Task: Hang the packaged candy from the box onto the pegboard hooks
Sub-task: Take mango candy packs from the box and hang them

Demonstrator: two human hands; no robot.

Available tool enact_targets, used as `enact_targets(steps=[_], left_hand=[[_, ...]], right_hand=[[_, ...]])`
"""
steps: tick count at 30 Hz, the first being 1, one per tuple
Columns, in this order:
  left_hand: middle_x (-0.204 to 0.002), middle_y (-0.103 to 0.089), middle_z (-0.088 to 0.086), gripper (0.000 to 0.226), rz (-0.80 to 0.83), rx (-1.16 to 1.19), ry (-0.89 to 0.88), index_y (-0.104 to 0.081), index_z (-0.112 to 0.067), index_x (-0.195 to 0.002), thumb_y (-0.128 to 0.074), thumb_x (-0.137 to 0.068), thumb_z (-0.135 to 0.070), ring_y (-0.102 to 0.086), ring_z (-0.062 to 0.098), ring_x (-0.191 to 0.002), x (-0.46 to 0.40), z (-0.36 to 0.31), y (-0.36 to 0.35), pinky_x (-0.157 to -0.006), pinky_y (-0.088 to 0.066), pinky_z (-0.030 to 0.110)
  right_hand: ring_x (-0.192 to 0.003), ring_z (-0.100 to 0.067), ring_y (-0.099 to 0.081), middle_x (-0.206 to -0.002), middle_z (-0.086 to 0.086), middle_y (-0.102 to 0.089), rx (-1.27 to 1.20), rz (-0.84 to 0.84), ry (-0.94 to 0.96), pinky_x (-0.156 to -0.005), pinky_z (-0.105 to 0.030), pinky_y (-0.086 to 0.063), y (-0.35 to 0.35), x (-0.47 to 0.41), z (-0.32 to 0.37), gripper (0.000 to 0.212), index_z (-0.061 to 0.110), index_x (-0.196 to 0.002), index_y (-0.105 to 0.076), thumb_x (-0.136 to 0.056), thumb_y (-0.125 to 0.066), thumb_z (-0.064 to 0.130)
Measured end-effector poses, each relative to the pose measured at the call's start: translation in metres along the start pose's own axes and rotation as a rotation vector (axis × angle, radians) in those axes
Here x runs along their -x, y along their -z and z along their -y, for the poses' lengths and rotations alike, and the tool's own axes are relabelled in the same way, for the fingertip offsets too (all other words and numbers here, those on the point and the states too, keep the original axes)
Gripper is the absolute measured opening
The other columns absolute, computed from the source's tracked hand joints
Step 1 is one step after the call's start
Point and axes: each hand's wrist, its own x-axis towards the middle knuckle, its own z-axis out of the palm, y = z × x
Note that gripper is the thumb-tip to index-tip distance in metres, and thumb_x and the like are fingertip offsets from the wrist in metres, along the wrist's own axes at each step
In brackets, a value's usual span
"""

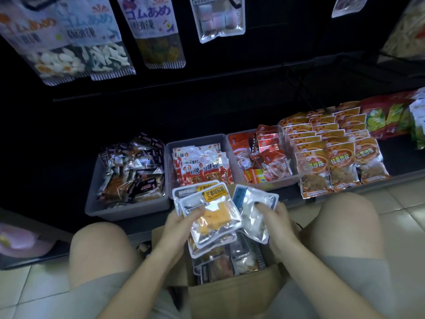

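The cardboard box (232, 293) stands on the floor between the person's knees, and it holds more candy packs. Above the box, on its left side, the left hand (181, 224) holds a stack of packs with yellow labels (213, 215); the thumb presses on the top pack and the other fingers are curled under the stack. On the right side of the box, the right hand (276, 223) pinches a silver pack (253, 212) between thumb and fingers. Behind the box stand three grey bins (128, 208) full of snacks. High above the box, candy bags (151, 31) hang on the dark pegboard (287, 54).
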Motion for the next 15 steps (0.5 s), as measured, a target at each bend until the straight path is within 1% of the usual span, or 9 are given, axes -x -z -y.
enact_targets(steps=[3, 4, 5, 7, 9, 10, 12, 14, 15], left_hand=[[-0.116, -0.079, 0.007, 0.047, -0.019, 0.016, -0.009, -0.070, -0.015, -0.126, -0.084, -0.084, -0.030, -0.075, 0.030, -0.107, -0.006, -0.029, 0.000, -0.100, -0.056, 0.051], [-0.115, -0.079, 0.006, 0.057, -0.023, 0.001, -0.014, -0.069, -0.015, -0.127, -0.088, -0.078, -0.036, -0.076, 0.027, -0.106, -0.008, -0.038, 0.000, -0.095, -0.058, 0.047], [-0.113, -0.079, 0.004, 0.056, -0.011, -0.019, -0.025, -0.069, -0.014, -0.126, -0.087, -0.078, -0.037, -0.076, 0.024, -0.103, -0.007, -0.048, -0.001, -0.087, -0.060, 0.039], [-0.101, -0.081, -0.005, 0.028, 0.047, -0.072, -0.052, -0.073, -0.014, -0.117, -0.074, -0.092, -0.027, -0.075, 0.019, -0.099, 0.000, -0.064, -0.007, -0.073, -0.055, 0.024], [-0.092, -0.080, -0.015, 0.016, 0.091, -0.152, -0.046, -0.075, -0.021, -0.109, -0.068, -0.096, -0.029, -0.069, 0.008, -0.102, 0.006, -0.077, -0.013, -0.078, -0.050, 0.019], [-0.097, -0.079, -0.015, 0.018, 0.106, -0.176, -0.039, -0.075, -0.024, -0.108, -0.070, -0.094, -0.034, -0.067, 0.009, -0.108, 0.005, -0.084, -0.020, -0.088, -0.049, 0.023], [-0.121, -0.074, -0.003, 0.038, 0.115, -0.210, -0.031, -0.073, -0.024, -0.119, -0.077, -0.087, -0.045, -0.064, 0.021, -0.120, 0.007, -0.098, -0.033, -0.104, -0.046, 0.039], [-0.132, -0.070, 0.008, 0.054, 0.147, -0.204, -0.013, -0.067, -0.016, -0.131, -0.080, -0.086, -0.043, -0.063, 0.031, -0.125, 0.009, -0.109, -0.045, -0.104, -0.049, 0.043], [-0.129, -0.072, 0.010, 0.061, 0.180, -0.156, -0.022, -0.067, -0.015, -0.130, -0.085, -0.079, -0.043, -0.066, 0.033, -0.122, 0.014, -0.116, -0.050, -0.101, -0.052, 0.045]], right_hand=[[-0.102, -0.038, -0.073, -0.113, -0.019, -0.076, -0.235, 0.063, -0.024, -0.094, -0.051, -0.056, 0.010, -0.005, 0.025, 0.026, 0.013, -0.119, -0.071, -0.096, -0.062, 0.007], [-0.107, -0.039, -0.072, -0.119, -0.022, -0.074, -0.308, 0.082, -0.027, -0.095, -0.050, -0.056, 0.014, -0.008, 0.032, 0.031, 0.008, -0.127, -0.067, -0.097, -0.059, 0.005], [-0.111, -0.039, -0.070, -0.123, -0.023, -0.072, -0.377, 0.102, -0.037, -0.097, -0.050, -0.055, 0.019, -0.009, 0.041, 0.034, 0.005, -0.131, -0.064, -0.098, -0.057, 0.005], [-0.114, -0.037, -0.068, -0.127, -0.022, -0.071, -0.494, 0.149, -0.037, -0.104, -0.050, -0.050, 0.029, -0.009, 0.060, 0.036, 0.002, -0.133, -0.063, -0.098, -0.055, 0.006], [-0.111, -0.034, -0.069, -0.123, -0.017, -0.074, -0.555, 0.198, -0.031, -0.104, -0.048, -0.050, 0.036, -0.002, 0.078, 0.032, 0.004, -0.129, -0.064, -0.099, -0.056, 0.008], [-0.106, -0.031, -0.070, -0.118, -0.015, -0.075, -0.566, 0.214, -0.031, -0.103, -0.047, -0.051, 0.037, 0.002, 0.085, 0.028, 0.005, -0.126, -0.065, -0.099, -0.056, 0.009], [-0.098, -0.028, -0.071, -0.110, -0.012, -0.076, -0.557, 0.261, -0.025, -0.105, -0.046, -0.050, 0.035, 0.011, 0.093, 0.025, 0.007, -0.122, -0.067, -0.099, -0.059, 0.010], [-0.094, -0.028, -0.069, -0.109, -0.013, -0.076, -0.505, 0.285, -0.016, -0.107, -0.050, -0.047, 0.032, 0.020, 0.099, 0.029, 0.005, -0.124, -0.068, -0.096, -0.064, 0.012], [-0.096, -0.030, -0.069, -0.113, -0.015, -0.076, -0.474, 0.299, -0.011, -0.107, -0.051, -0.047, 0.031, 0.024, 0.101, 0.034, 0.003, -0.127, -0.067, -0.094, -0.066, 0.013]])
